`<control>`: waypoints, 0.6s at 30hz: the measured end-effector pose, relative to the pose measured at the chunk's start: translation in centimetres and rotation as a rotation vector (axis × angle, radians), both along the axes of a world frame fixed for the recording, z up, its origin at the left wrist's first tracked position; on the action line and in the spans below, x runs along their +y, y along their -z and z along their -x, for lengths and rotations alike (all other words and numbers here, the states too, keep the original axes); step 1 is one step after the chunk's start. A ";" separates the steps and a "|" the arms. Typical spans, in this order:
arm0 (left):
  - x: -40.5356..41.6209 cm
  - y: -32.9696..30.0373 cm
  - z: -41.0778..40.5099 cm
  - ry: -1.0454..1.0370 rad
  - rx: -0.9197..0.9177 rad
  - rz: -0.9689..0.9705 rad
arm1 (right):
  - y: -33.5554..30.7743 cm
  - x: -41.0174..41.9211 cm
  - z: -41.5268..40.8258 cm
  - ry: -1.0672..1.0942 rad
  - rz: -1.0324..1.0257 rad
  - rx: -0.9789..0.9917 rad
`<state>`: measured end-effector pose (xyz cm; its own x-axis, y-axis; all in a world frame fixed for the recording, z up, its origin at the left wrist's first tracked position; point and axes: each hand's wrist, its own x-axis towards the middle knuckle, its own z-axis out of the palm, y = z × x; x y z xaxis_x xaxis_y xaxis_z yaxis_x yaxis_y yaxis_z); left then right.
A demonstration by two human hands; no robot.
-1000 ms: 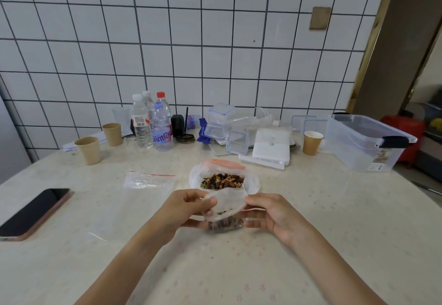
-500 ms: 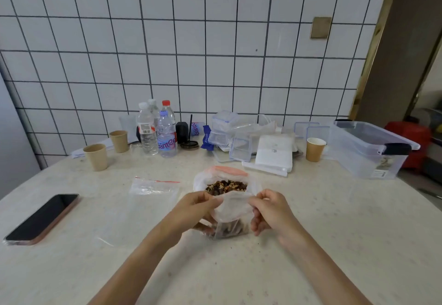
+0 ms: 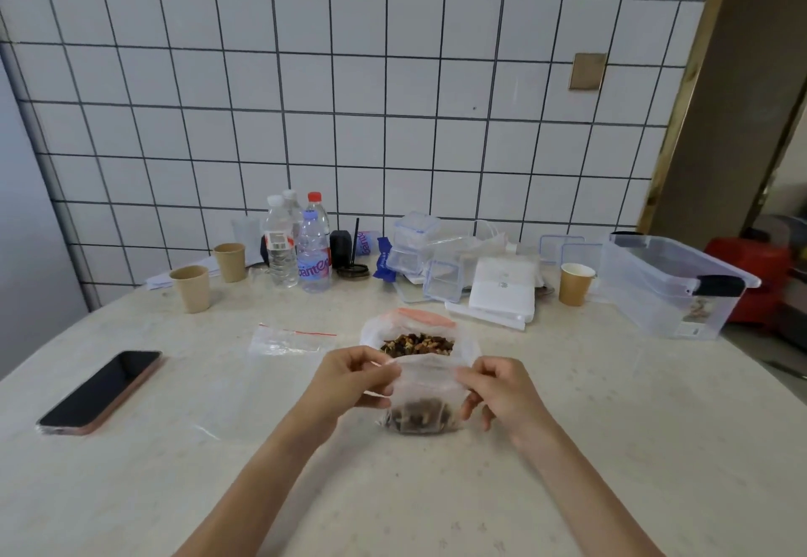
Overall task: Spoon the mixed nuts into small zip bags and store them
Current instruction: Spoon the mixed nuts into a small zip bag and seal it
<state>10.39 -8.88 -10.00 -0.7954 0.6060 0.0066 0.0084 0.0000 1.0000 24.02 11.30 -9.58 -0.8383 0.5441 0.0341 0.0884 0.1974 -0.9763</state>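
A small zip bag (image 3: pixel 421 399) of nuts is being pinched at its top corners by the left hand (image 3: pixel 356 375) and right hand (image 3: pixel 498 390); bottle (image 3: pixel 312 260) lettering is too blurred to be read.

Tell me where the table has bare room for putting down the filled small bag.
Bare table lies right of the right hand, in front of the clear storage box. More lies along the near edge. Between the phone and the left hand lies an empty zip bag. The back by the bottles and containers is crowded.
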 end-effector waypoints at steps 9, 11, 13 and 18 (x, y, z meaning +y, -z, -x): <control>1.7 -1.6 -1.9 -0.233 0.452 0.383 | -0.5 -1.3 1.0 0.091 -0.120 -0.038; 1.6 -1.7 -1.9 -0.129 0.236 0.312 | -1.0 -0.7 0.6 -0.022 0.124 -0.080; 1.3 -1.6 -1.6 -0.027 0.113 0.235 | -1.2 -0.1 0.3 -0.107 0.274 -0.064; 0.2 -1.5 -0.5 0.184 -0.216 -0.037 | -0.8 0.5 -0.2 -0.190 0.556 0.012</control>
